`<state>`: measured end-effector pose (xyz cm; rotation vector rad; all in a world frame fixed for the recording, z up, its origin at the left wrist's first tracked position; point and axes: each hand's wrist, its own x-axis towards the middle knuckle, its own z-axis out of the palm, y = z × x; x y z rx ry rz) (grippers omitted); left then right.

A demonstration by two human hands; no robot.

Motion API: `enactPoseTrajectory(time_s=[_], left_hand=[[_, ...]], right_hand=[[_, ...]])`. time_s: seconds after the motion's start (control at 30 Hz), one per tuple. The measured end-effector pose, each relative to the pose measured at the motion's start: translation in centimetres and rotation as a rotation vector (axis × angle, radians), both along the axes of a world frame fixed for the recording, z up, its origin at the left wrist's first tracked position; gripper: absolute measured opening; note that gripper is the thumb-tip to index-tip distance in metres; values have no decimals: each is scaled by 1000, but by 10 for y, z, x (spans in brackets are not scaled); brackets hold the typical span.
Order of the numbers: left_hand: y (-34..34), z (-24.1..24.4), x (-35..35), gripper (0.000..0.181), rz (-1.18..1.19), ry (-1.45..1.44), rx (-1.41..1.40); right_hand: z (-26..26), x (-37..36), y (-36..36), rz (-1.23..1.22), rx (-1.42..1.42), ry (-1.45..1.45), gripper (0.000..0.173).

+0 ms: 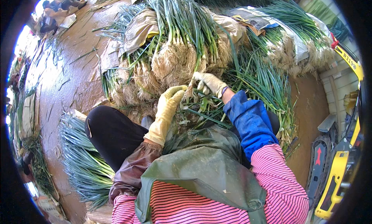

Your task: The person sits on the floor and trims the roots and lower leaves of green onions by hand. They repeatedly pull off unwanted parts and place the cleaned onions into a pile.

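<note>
My left hand [169,107], in a pale yellow rubber glove, has its thumb and fingers pinched at the roots of a green onion [189,91]. My right hand [210,84], gloved in a similar material, grips the same onion close to its white base. A pile of green onions [177,29] with long tan roots lies just beyond both hands, leaves pointing away. Loose green onion leaves and peelings [205,106] lie below the hands, between my knees. A green waterproof apron [200,171] covers my lap.
More green onions [84,157] lie by my left knee. A loose heap [261,81] spreads at the right, with covered bundles [302,41] beyond it. The wet brown floor [72,58] has leaf scraps. A yellow and black tracked machine [331,177] stands at the far right.
</note>
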<state>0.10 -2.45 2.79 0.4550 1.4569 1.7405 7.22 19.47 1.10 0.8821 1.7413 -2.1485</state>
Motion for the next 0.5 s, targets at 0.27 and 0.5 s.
enactPoseTrajectory(time_s=[0.27, 0.5], left_hand=[[13, -7, -6, 29, 102, 15, 92], [18, -3, -6, 21, 89, -143, 26]], right_hand=[[-24, -5, -31, 61, 196, 83, 27], [38, 1, -97, 672, 1164, 94, 45]])
